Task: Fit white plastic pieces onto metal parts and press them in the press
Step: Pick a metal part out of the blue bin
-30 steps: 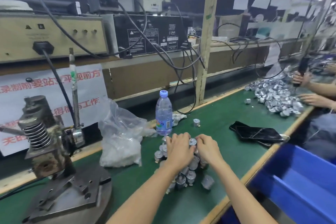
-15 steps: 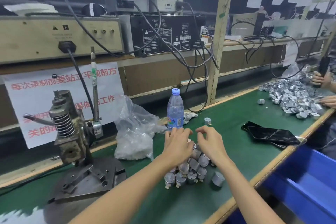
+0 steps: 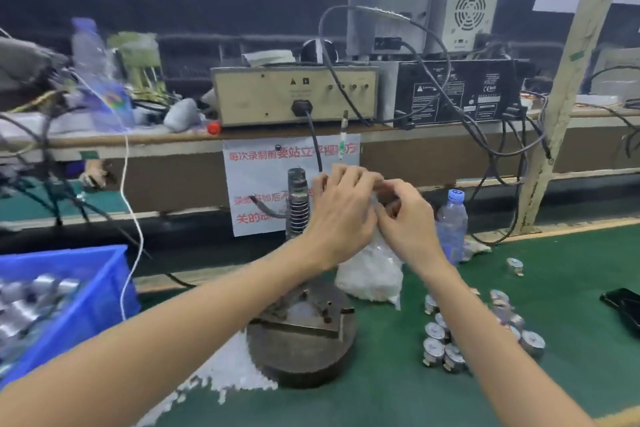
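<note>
Change vs. 0.5 s ago: both hands have left the pile of metal parts [image 3: 440,340] and are now raised at the top of the plastic bag [image 3: 372,274], which stands just right of the press [image 3: 298,204]. The view has swung left. A blue bin [image 3: 86,291] now shows at the left edge, and the neighbour's heap of parts is out of view.

Grip: the left hand [image 3: 341,215] has its fingers curled over the bag's neck. The right hand [image 3: 405,222] pinches the clear film beside it. The hands are touching. Motion blur hides the finer finger detail.

Task items: white plastic pieces fill the bag's lower half, and more lie loose on the table [image 3: 571,288] left of the press base. The metal parts sit in a cluster right of the press, under the right forearm.

Surface and room: green mat on the table, with a wooden edge strip. A shelf behind carries a beige unit [image 3: 294,97] and a black unit [image 3: 457,94] with looping cables. A paper notice [image 3: 263,180] with red characters hangs below. Water bottle [image 3: 452,225] just right of the hands; dark phone [image 3: 623,308] at far right.

Materials: the press has a round, dull steel base and a coiled spring on its column. The parts are short, shiny cylinders. The bag is crinkled and translucent.
</note>
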